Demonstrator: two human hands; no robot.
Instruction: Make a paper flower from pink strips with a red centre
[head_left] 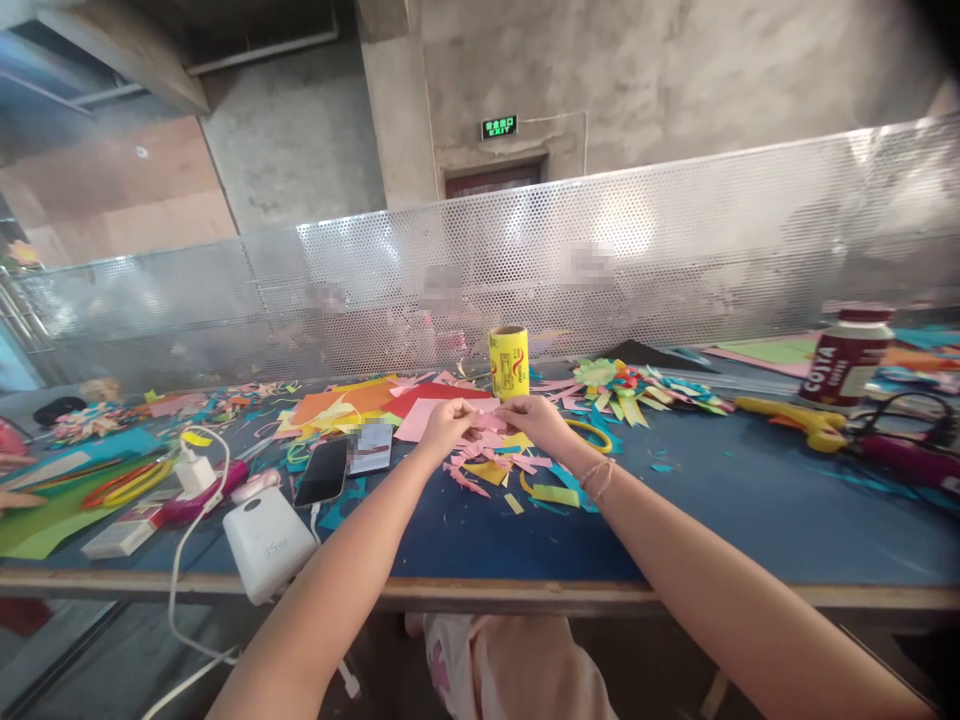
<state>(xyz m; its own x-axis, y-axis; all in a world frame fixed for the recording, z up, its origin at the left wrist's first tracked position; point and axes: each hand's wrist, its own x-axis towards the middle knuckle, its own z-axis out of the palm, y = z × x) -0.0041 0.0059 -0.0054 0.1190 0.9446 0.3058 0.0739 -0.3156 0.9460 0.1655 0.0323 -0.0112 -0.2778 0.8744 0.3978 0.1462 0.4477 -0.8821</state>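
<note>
My left hand [445, 424] and my right hand [534, 420] meet over the middle of the blue table [712, 500], both pinched on a small pink paper piece [489, 419]. Under the hands lies a heap of pink, yellow and teal paper scraps [510, 470]. Flat sheets of orange, red and pink paper [375, 400] lie just beyond my left hand. A yellow roll [509, 363] stands upright behind the hands. A yellow ring [594, 434] lies beside my right wrist.
A phone [325, 471], a white power bank [267, 541] with a cable and a charger [195, 470] lie left. A glue gun [799, 418], scissors [900, 412] and a Costa bottle [846, 355] stand right. Finished paper flowers [637, 383] lie behind. A perforated metal screen [525, 270] closes the table's far side.
</note>
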